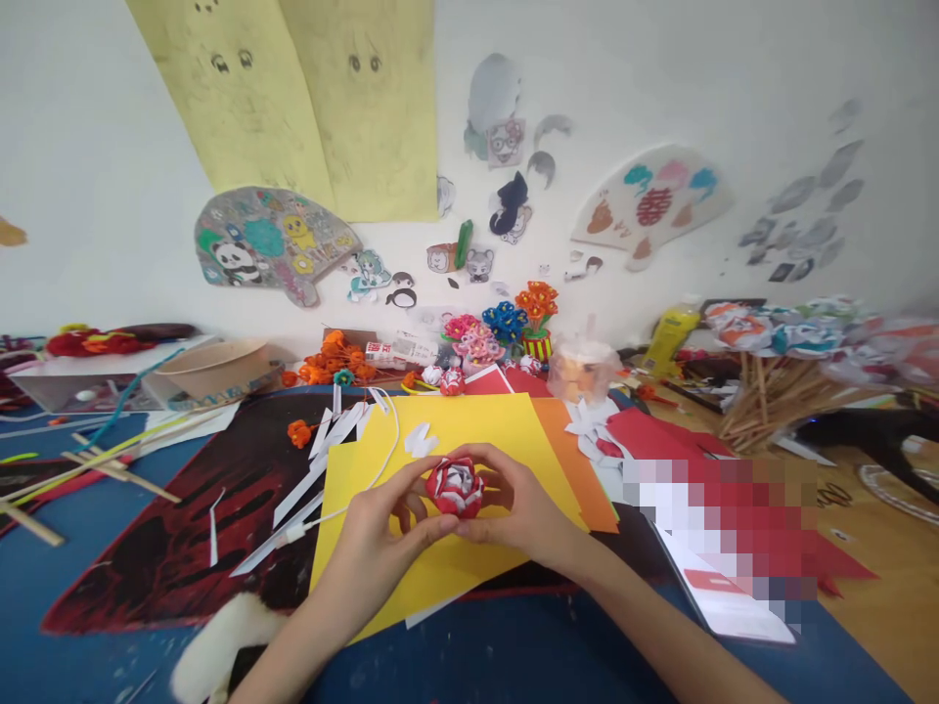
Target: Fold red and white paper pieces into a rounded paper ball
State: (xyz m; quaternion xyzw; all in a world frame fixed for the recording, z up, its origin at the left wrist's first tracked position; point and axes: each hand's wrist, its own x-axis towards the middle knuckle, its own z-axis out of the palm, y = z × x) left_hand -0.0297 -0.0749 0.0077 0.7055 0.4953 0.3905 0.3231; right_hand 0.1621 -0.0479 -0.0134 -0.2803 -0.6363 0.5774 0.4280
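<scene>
A red and white folded paper flower [456, 487] is held up between both hands above the yellow paper [506, 430]. My left hand [392, 513] grips it from the left, thumb at its lower edge and fingers curled behind. My right hand [514, 504] closes on it from the right, its thumb meeting the left thumb below the flower. Small white paper pieces [421, 440] lie on the yellow sheet just beyond the hands. White paper strips [312, 484] are scattered to the left, with a white cable [344, 510] crossing there.
Red paper [652, 435] and a partly pixelated tablet or phone [748, 596] lie at the right. Behind stand colourful craft flowers [506, 328], a cup [583, 367], a yellow bottle [671, 337] and stick-stemmed paper flowers [740, 328]. A bowl [216, 367] and wooden sticks [33, 523] are left.
</scene>
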